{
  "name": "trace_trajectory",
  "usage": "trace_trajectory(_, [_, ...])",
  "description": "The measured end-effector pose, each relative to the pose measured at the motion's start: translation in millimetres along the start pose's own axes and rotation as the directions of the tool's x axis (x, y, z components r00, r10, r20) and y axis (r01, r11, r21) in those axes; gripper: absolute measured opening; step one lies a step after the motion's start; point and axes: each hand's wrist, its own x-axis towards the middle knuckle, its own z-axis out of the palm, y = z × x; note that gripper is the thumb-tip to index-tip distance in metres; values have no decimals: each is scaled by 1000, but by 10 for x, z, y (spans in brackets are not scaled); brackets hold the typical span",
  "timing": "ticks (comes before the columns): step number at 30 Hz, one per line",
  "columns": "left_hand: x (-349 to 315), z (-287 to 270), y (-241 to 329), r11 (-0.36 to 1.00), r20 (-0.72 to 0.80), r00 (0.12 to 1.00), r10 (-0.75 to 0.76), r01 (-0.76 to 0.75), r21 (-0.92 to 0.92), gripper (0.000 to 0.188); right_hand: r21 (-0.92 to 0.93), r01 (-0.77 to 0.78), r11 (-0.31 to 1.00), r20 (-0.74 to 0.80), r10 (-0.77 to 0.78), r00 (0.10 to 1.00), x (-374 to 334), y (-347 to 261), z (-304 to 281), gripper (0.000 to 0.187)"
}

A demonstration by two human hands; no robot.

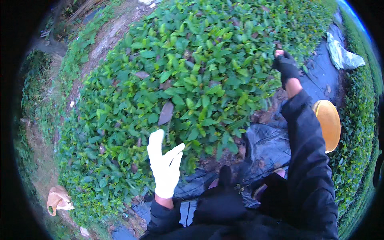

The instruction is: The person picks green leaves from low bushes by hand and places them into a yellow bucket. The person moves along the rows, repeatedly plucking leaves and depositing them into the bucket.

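Observation:
A wide, dense bush (208,92) with green leaves spreads in front of me. My left hand (166,164), in a white glove, hovers over its near edge with fingers apart and nothing in them. Just beyond its fingertips a large brown dry leaf (166,113) lies on the foliage. My right hand (286,67), in a dark glove with a bare fingertip showing, reaches out to the bush's far right edge. Its fingers are curled together at the leaves, and what they hold, if anything, is hidden. Another brown leaf (142,75) rests farther back among the green ones.
Black ground sheeting (266,142) covers the path where my feet stand. A round orange-yellow container (328,126) is beside my right arm. Farther right lies a pale plastic bag (343,54), next to another hedge row (356,132). A tan bag (59,199) sits at the lower left.

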Motion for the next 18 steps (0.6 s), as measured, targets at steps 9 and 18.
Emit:
trace_trajectory(9, [-1576, -54, -456, 180, 635, 359, -684, 927, -330, 16, -67, -102, 993, 262, 116, 958, 85, 181, -142, 14])
trace_trajectory(18, [-4342, -466, -1103, 58, 214, -2, -977, 960, 273, 14, -316, 175, 933, 532, 21, 846, 132, 172, 116, 24])
